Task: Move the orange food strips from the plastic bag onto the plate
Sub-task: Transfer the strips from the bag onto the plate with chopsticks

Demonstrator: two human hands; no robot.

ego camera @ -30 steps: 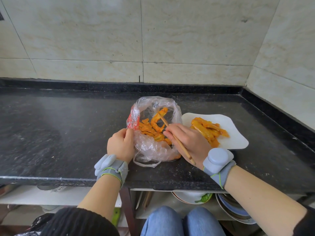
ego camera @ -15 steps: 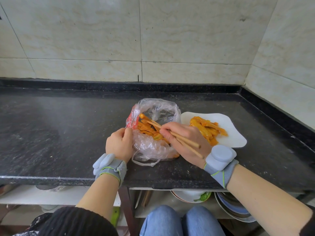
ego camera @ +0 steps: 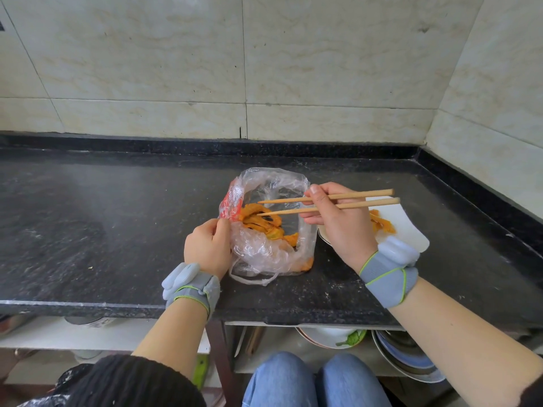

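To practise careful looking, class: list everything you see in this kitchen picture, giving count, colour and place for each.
bag: one, clear with red print, middle of the counter
strips: many, orange, most in the bag, some on the plate
plate: one, white, right of the bag
chopsticks: two, tan, tips over the bag
counter: one, black speckled
tiles: several, cream, the wall behind
dishes: several, white and blue, shelf below the counter
wristbands: two, grey, one per wrist
jeans: blue, bottom edge
left hand: holds the bag's rim
right hand: holds the chopsticks
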